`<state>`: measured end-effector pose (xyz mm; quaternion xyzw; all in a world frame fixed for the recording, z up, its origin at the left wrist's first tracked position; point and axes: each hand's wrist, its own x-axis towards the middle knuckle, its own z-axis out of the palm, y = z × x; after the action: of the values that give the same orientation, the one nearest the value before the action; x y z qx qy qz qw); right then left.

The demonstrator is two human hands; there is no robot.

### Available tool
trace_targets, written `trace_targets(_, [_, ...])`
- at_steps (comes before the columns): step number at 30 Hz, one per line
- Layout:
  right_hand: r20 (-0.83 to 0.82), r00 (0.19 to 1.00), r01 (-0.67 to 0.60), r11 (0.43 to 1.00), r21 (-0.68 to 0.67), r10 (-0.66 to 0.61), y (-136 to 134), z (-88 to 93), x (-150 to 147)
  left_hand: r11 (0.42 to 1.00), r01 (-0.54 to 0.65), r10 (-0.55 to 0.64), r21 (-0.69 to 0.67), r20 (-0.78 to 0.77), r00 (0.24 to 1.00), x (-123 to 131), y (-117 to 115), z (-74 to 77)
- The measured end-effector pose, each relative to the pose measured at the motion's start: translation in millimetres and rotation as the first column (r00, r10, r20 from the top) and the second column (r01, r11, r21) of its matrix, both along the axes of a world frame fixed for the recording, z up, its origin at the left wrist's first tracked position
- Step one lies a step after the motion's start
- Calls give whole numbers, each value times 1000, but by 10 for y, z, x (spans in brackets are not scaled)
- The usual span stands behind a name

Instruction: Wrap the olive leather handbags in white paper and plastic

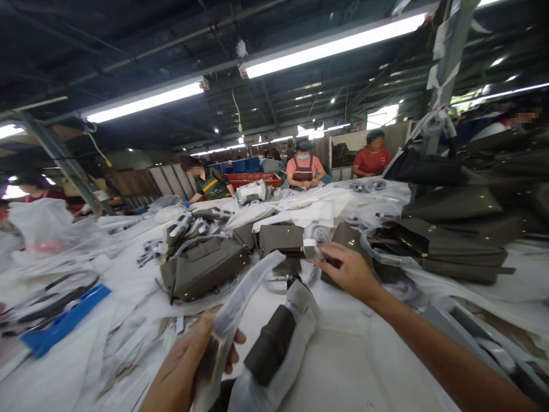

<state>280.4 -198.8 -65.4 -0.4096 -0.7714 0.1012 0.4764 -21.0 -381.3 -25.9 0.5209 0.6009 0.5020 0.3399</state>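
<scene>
My left hand is closed around a grey bag part wrapped in white protective film, near the bottom edge. A long film-wrapped strap rises from that hand. My right hand reaches forward over the white table, fingers pinched on a small roll of clear tape beside a grey handbag. Another grey handbag lies to the left of it.
A stack of grey bags fills the right side. A blue tool and straps lie at left among white wrapping sheets. Three people sit at the table's far end. A metal post stands at right.
</scene>
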Motion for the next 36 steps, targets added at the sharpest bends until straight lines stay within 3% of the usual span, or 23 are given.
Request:
trace_targets(2, [-68, 997, -49, 999, -6, 48, -434, -143, -163, 994, 47, -42, -94, 54, 998, 27, 54, 74])
trace_targets(4, [-104, 991, -93, 995, -32, 89, -775, -278, -361, 993, 68, -60, -92, 93, 994, 31, 110, 123])
trace_targets(9, [-203, 967, -170, 983, -66, 154, -1198, -387, -920, 984, 169, -160, -62, 125, 979, 53, 162, 196])
trace_targets(13, [-213, 963, -178, 983, -48, 164, -1259, -249, -1210, 978, 207, -206, 1, 102, 973, 97, 169, 247])
trace_targets(18, [-188, 965, -194, 980, -48, 182, -1314, -124, -1311, 980, 198, -198, 23, 3, 980, 91, 183, 308])
trace_targets(30, [-181, 972, -158, 987, -31, 150, -1385, -142, -1305, 978, 207, -210, -35, -118, 971, 159, 387, 550])
trace_targets(36, [-185, 973, -152, 987, -57, 139, -1364, -145, -1287, 973, 228, -232, -47, -148, 961, 185, 438, 576])
